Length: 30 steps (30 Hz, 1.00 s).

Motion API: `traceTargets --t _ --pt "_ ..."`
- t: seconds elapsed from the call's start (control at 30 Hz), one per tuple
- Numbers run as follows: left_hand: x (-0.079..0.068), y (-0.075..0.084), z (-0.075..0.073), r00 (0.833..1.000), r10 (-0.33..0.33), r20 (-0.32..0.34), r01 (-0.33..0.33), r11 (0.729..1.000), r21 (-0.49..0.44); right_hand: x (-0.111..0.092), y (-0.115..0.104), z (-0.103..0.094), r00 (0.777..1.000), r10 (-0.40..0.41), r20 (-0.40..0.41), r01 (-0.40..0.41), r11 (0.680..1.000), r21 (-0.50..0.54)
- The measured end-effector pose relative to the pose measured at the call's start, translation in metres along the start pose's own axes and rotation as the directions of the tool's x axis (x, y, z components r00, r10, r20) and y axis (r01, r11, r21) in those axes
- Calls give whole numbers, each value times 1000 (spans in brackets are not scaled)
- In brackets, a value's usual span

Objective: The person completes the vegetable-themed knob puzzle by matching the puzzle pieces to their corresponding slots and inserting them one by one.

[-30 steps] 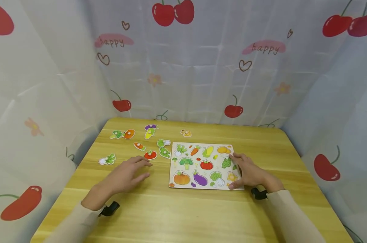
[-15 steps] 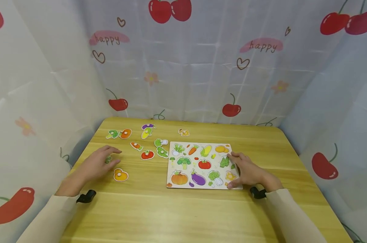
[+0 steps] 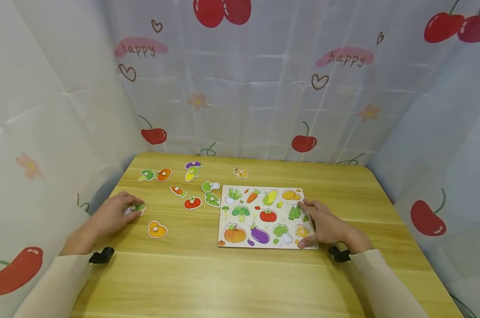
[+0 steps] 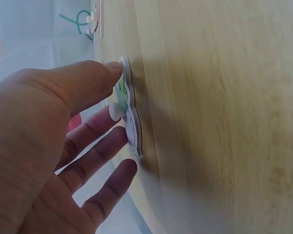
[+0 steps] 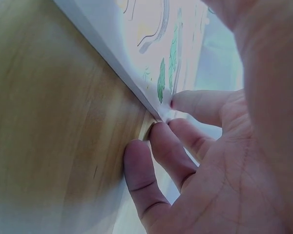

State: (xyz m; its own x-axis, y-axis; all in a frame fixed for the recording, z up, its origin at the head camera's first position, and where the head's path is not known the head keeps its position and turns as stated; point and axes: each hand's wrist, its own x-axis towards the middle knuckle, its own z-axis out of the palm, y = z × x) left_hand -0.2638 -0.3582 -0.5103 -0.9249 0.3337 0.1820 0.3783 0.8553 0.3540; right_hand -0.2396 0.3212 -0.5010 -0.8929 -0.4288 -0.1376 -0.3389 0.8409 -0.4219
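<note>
In the head view my left hand (image 3: 110, 215) is at the left of the table, its thumb and fingers around a turnip puzzle piece (image 3: 133, 209). The left wrist view shows the thumb tip on the leafy end of the turnip piece (image 4: 129, 100) and fingertips by its white knob. Right of centre lies a wooden vegetable puzzle board (image 3: 222, 238). My right hand (image 3: 330, 224) rests on the board's right edge, thumb near the front corner. Seen from the right wrist, the fingers are spread and touch the board's edge (image 5: 122, 75).
Close to the left hand lies an orange potato piece (image 3: 158, 229). Behind are a tomato piece (image 3: 192, 203), a carrot piece (image 3: 178, 191), a broccoli piece (image 3: 146, 175), a pumpkin piece (image 3: 164, 175), a corn piece (image 3: 191, 174) and several others. A curtain (image 3: 240, 106) surrounds the table.
My left hand has moved left, away from the potato piece it covered, and come down around the turnip piece. The right hand has stayed on the board.
</note>
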Motion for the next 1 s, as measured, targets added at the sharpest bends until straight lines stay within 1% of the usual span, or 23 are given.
traceTargets --t 0.07,0.17,0.27,0.33,0.43,0.63,0.8,0.87,1.0 --pt "-2 -3 -2 1000 -4 -12 4 1000 2 0 0 0 1000 -3 -2 3 1000 -5" --pt "-5 -6 -3 1000 -26 -17 26 1000 -5 0 -1 -1 1000 -13 -6 13 1000 -7" --pt "-6 -9 -5 998 -59 -6 59 998 -19 1 -2 0 1000 -28 -14 28 1000 -7" --pt "-6 -11 -6 998 -70 -1 70 997 -21 1 -2 1 1000 -28 -15 28 1000 -4" --pt "-6 -12 -6 997 -80 0 80 996 -28 2 -2 1 999 -36 -18 36 999 -11" --pt "-6 -13 -5 997 -80 -17 79 996 -29 2 -1 2 1000 -28 -14 28 1000 -7" --pt "-2 -9 -5 996 -81 -32 80 996 -37 1 0 2 1000 -16 -8 16 1000 -4" --pt "1 -5 -5 996 -82 -38 81 996 -39 0 1 2 1000 -7 -6 7 1000 -3" --pt "8 5 -5 996 -77 -53 74 996 -56 -1 2 1 1000 -16 -11 16 1000 -12"
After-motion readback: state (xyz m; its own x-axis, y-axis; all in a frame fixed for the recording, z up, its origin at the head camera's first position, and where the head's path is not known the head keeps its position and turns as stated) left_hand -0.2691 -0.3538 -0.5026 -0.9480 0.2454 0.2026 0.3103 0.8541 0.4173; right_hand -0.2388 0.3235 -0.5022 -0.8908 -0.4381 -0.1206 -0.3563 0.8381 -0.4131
